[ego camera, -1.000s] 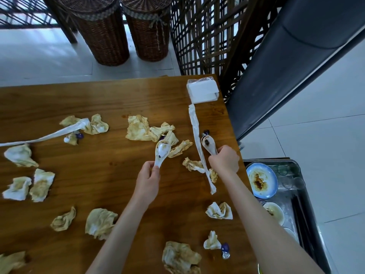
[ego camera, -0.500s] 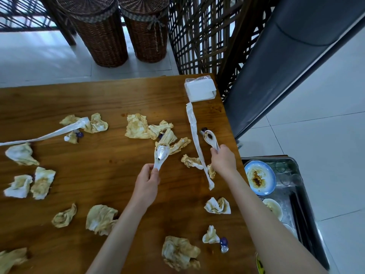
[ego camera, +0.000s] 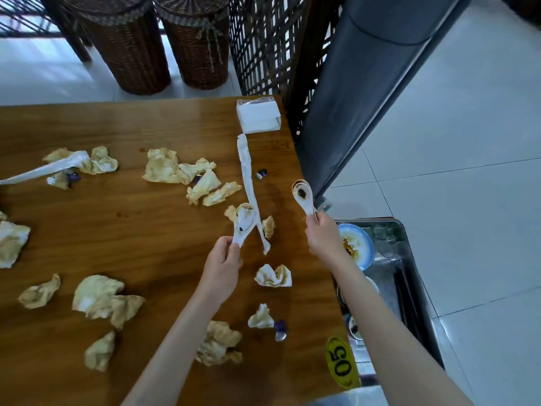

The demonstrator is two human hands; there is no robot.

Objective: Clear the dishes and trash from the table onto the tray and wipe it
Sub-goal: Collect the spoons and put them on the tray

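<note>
Spoons: my left hand [ego camera: 221,263] grips one white spoon [ego camera: 243,222] | right hand [ego camera: 323,238] grips stacked spoons [ego camera: 304,197] | yellow table tag [ego camera: 342,366] reads "05" | tray [ego camera: 409,259] beside table [ego camera: 146,230]

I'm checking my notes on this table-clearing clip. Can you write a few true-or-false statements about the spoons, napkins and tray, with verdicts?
1. Each hand holds a white spoon. True: left hand, right hand.
2. The right hand's spoon is clean. False: a dark stain sits in its bowl.
3. The tray sits on the table. False: it is beside the table's edge.
4. A blue-rimmed plate lies in the tray. True.
5. The table has been wiped. False: crumpled napkins cover it.
</note>
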